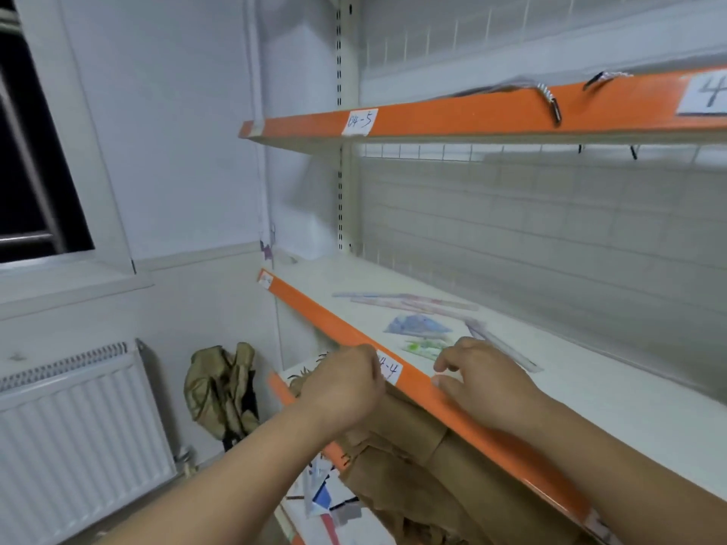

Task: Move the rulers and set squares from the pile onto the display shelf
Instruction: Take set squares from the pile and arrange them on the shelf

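there, white orange-edged display shelf (590, 395)

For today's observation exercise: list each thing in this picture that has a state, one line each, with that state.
Left hand: closed in a fist, in front of the shelf's orange edge.
Right hand: fingers curled, on the shelf edge; grip unclear.
Rulers: flat on the display shelf.
Set squares: flat on the shelf.
Upper shelf: cords hang over its edge.

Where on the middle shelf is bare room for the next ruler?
Free: the shelf board right of the rulers and set squares, toward the mesh back; also its far-left corner. Crowded: the front-centre, beside the right hand.
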`<state>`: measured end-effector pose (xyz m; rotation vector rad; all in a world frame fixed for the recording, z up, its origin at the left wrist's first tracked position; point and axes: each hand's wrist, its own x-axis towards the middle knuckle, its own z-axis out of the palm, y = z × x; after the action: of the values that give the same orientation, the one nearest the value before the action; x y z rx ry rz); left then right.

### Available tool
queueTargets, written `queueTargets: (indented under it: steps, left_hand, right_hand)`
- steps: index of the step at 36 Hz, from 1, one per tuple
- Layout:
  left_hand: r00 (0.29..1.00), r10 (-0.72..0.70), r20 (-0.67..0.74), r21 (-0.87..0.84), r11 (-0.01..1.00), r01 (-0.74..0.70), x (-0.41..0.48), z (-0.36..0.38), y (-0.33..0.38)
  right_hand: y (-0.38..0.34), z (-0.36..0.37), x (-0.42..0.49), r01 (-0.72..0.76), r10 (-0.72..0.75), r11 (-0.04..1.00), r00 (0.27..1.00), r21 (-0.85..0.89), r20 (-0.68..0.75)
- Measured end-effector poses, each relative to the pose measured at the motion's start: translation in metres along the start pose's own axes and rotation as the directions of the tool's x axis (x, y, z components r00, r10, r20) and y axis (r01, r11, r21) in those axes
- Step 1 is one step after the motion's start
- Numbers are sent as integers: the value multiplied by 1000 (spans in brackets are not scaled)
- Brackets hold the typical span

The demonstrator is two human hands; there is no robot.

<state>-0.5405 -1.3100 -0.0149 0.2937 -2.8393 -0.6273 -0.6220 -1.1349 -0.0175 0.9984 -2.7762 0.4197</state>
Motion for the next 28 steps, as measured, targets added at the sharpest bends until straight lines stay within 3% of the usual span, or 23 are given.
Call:
queueTargets:
  steps: [12,28]
  left_hand:
    - [999,14,47,56,998,-17,115,11,-34]
    - [985,70,156,79,993,-84,194,37,-60]
  right_hand:
    - [45,30,123,-90,90,996,996,-1,25]
    - [71,68,177,-262,269,963,946,-65,182]
